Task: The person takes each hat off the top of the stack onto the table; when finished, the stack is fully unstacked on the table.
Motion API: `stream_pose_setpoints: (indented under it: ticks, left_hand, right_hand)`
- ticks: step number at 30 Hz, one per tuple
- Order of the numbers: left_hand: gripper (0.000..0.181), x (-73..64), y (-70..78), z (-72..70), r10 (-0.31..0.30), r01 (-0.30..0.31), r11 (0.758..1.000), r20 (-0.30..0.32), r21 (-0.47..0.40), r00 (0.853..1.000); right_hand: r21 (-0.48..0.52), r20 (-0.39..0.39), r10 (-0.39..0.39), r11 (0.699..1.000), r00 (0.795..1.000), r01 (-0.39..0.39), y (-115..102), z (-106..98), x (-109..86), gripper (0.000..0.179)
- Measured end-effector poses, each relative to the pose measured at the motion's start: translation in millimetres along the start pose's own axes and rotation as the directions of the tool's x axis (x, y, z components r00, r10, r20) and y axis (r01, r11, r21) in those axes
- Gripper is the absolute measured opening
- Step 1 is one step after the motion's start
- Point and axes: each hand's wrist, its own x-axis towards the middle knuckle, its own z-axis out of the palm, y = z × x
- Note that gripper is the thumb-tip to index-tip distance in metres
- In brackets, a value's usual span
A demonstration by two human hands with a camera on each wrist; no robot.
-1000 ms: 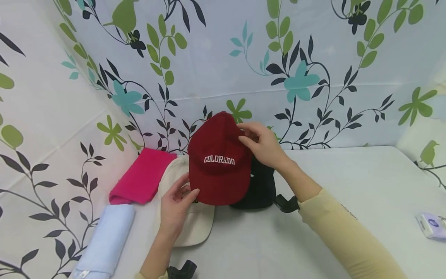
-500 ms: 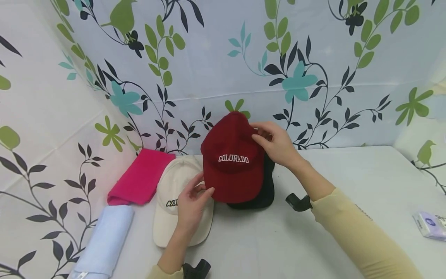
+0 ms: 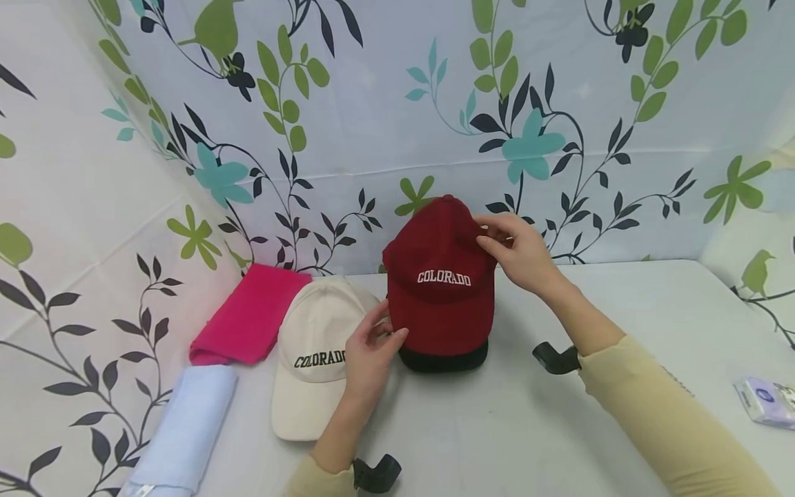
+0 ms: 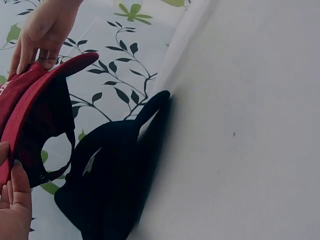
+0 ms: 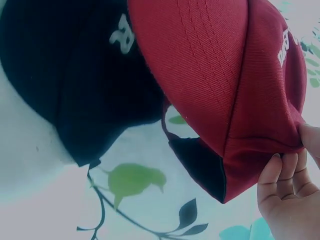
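A dark red baseball cap (image 3: 442, 248) with white COLORADO lettering is held up between both hands. My left hand (image 3: 373, 352) pinches the edge by its brim at the lower left. At the upper right side of the crown, my right hand (image 3: 518, 248) pinches the fabric. Below and behind it a black baseball cap (image 3: 444, 362) rests on the table, mostly covered in the head view. Both wrist views show the black cap apart from the red one, which hangs above it. To the left lies a cream baseball cap (image 3: 317, 317) with dark lettering, partly behind my left hand.
A folded pink cloth (image 3: 251, 314) and a rolled light blue cloth (image 3: 183, 428) lie along the left side of the white table (image 3: 497, 428). A small lilac and white packet (image 3: 767, 400) sits at the right edge. Patterned fabric (image 3: 373, 103) hangs behind.
Both hands have carried the red cap to the right, from over the cream cap to over the black one. More of the cream cap's lettering shows now.
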Motion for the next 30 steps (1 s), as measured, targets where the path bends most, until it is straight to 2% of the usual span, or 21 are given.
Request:
stream_pose_setpoints:
  ticks: [10, 17, 30]
  left_hand:
    - [0.054, 1.2, -5.6, 21.7, 0.035, -0.034, 0.999, 0.028, -0.016, 0.999]
    - [0.055, 3.6, -6.9, 36.8, 0.060, -0.059, 0.997, 0.013, -0.042, 0.998]
    - [0.055, 8.1, -12.9, 71.1, 0.052, -0.049, 0.994, 0.034, -0.093, 0.998]
  right_hand:
    - [-0.017, -0.042, 0.034, 0.999, 0.999, -0.035, 9.3, -15.9, -7.0, 0.034]
    - [-0.042, -0.070, 0.040, 0.998, 0.997, -0.043, 10.1, -27.4, -8.5, 0.033]
    - [-0.065, -0.128, 0.089, 0.993, 0.988, -0.098, 23.2, -51.2, -12.4, 0.035]
